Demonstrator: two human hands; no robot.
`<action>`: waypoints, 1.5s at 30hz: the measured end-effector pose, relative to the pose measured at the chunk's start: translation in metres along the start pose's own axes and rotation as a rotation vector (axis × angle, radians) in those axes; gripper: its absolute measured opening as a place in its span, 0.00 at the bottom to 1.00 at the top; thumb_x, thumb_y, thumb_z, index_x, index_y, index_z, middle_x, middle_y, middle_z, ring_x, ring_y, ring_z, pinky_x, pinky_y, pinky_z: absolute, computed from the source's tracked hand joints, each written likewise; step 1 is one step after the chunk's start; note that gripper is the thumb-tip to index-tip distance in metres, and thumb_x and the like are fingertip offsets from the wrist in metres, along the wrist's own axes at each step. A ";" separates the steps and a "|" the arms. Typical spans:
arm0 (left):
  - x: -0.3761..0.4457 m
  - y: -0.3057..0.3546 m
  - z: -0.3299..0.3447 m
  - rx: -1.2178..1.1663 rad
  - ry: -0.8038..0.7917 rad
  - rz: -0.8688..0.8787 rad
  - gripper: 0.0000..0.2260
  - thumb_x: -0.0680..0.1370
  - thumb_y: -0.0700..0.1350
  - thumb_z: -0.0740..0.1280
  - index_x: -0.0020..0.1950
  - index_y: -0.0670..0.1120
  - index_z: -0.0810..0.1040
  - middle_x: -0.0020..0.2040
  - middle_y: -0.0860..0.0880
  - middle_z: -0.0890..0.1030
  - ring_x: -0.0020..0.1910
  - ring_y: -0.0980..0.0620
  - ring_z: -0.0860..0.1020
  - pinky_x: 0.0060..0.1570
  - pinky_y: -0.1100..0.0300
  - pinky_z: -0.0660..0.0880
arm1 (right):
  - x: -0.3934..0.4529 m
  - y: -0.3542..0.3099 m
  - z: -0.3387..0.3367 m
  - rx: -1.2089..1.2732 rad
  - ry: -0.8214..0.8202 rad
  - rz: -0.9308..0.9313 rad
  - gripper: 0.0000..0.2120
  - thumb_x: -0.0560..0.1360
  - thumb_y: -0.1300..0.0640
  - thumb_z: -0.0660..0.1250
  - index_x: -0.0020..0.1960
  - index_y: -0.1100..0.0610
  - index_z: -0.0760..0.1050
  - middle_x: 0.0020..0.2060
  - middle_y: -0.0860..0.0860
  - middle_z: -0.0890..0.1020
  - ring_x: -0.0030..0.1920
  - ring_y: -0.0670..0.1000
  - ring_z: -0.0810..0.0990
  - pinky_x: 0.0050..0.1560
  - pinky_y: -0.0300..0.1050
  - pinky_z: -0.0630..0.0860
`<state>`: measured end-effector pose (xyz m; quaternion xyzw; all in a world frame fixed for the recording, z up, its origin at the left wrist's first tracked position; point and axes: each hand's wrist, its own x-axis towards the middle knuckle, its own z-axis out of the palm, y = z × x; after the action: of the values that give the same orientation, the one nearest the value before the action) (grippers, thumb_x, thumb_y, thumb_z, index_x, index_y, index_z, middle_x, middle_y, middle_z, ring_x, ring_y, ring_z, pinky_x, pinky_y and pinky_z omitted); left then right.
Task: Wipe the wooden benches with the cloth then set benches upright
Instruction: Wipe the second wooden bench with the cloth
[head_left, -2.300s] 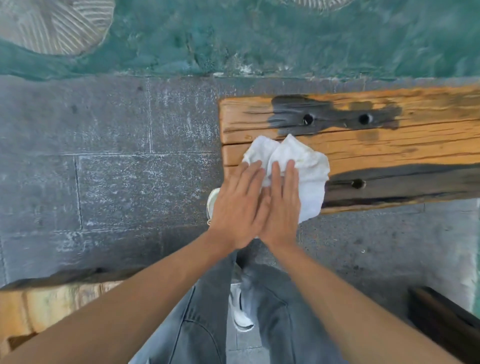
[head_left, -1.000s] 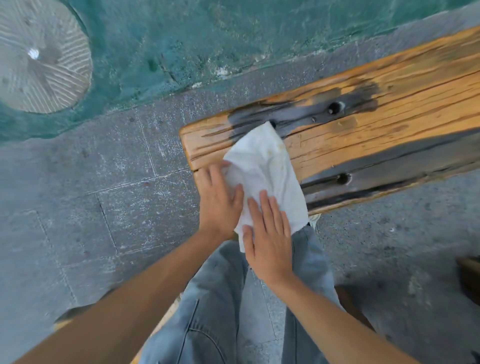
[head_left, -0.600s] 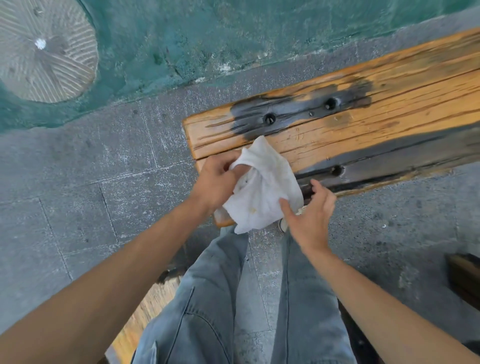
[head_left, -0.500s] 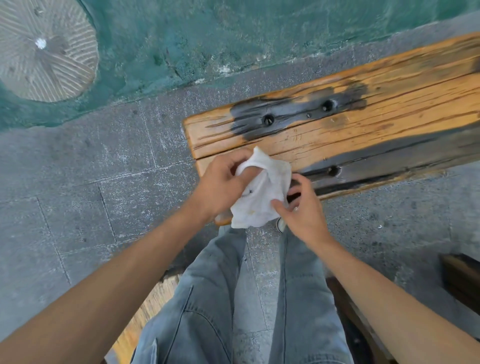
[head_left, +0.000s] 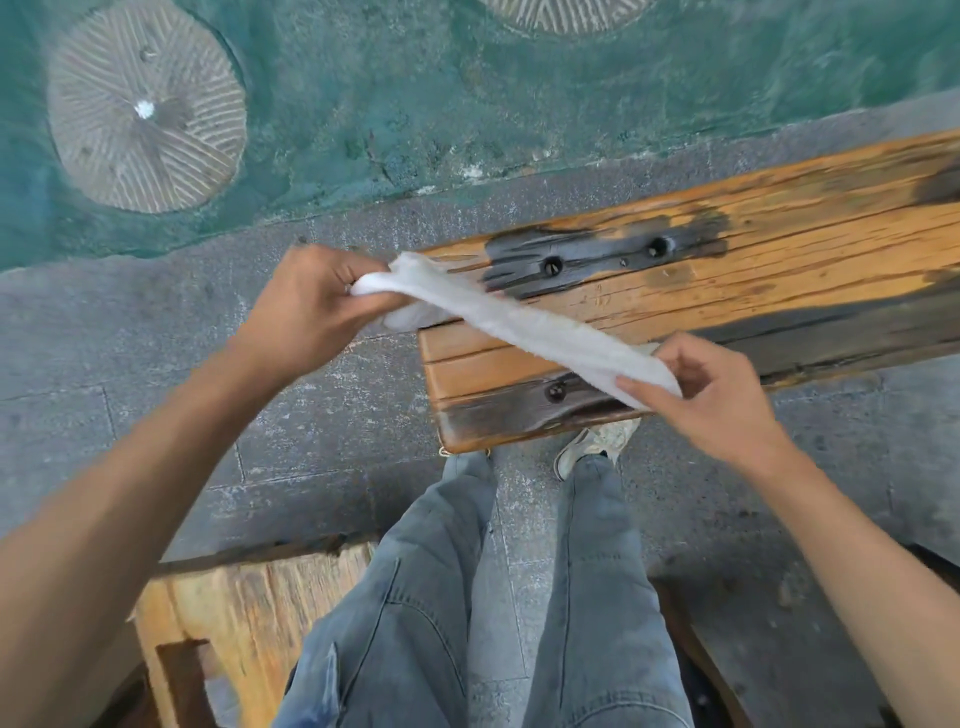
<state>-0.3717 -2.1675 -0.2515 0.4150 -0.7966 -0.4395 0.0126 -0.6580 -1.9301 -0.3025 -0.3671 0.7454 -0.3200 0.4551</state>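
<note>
A white cloth (head_left: 519, 325) is stretched into a long strip in the air above the left end of an orange wooden bench (head_left: 753, 291) with dark worn patches and bolt holes. My left hand (head_left: 306, 306) grips one end of the cloth, to the left of the bench end. My right hand (head_left: 711, 389) pinches the other end over the bench's near edge. A second wooden bench (head_left: 244, 618) lies at the lower left, partly hidden behind my left arm and leg.
Grey stone paving (head_left: 130, 364) runs around the benches. Beyond it is a teal surface (head_left: 389, 88) with a round ribbed grey stone (head_left: 145, 109) set in it. My jeans and a white shoe (head_left: 597, 447) stand just in front of the bench. A dark wooden piece (head_left: 696, 649) lies at the lower right.
Both hands lifted the bunched cloth off the bench end and pulled apart, drawing it out into a long taut strip. The view shifted slightly, showing more of the lower-left bench.
</note>
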 end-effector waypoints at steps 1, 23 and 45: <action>-0.003 0.000 -0.002 0.007 -0.058 0.025 0.14 0.78 0.53 0.68 0.35 0.47 0.80 0.28 0.50 0.76 0.26 0.53 0.70 0.26 0.57 0.67 | -0.003 -0.003 -0.008 0.017 0.002 -0.017 0.08 0.69 0.44 0.76 0.40 0.43 0.77 0.39 0.40 0.85 0.39 0.41 0.83 0.34 0.44 0.77; 0.050 -0.043 0.121 0.198 0.110 -0.275 0.15 0.81 0.40 0.59 0.66 0.42 0.77 0.66 0.41 0.75 0.69 0.41 0.68 0.67 0.49 0.70 | 0.131 0.003 0.066 -0.655 0.054 -0.027 0.21 0.82 0.53 0.62 0.73 0.57 0.72 0.76 0.57 0.67 0.76 0.59 0.64 0.74 0.53 0.64; 0.036 -0.042 0.224 0.415 -0.102 -0.004 0.30 0.83 0.57 0.43 0.83 0.47 0.54 0.83 0.51 0.50 0.83 0.49 0.46 0.80 0.56 0.41 | 0.073 0.071 0.167 -0.735 0.308 0.189 0.28 0.86 0.45 0.53 0.83 0.45 0.50 0.83 0.53 0.52 0.82 0.50 0.46 0.80 0.50 0.37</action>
<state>-0.4544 -2.0481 -0.4312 0.3874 -0.8688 -0.2864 -0.1145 -0.5469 -1.9778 -0.4563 -0.3829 0.9000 -0.0406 0.2041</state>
